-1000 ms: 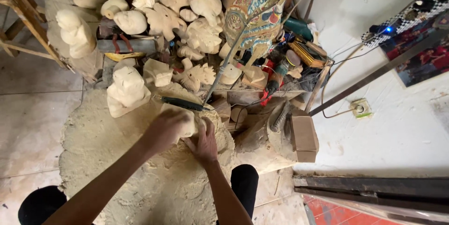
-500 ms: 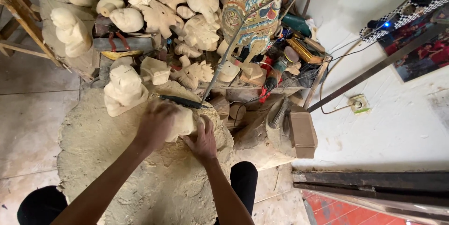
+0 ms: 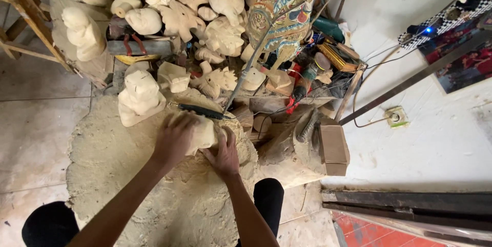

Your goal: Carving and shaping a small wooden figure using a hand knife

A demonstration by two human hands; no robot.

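Fingers of our left hand [image 3: 174,139] and right hand [image 3: 224,154] wrap the pale wood carving [image 3: 205,133] on the sawdust-covered block [image 3: 113,165]; dark-handled tool [image 3: 201,111] lies just beyond.

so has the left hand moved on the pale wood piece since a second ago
No. The left hand lies on the pale wood piece, just below the dark-handled tool, as before.

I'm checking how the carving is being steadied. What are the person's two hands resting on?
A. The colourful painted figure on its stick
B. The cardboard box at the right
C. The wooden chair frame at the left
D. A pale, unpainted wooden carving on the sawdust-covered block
D: both the left hand and the right hand grip the pale wooden carving, which lies on the sawdust-covered block.
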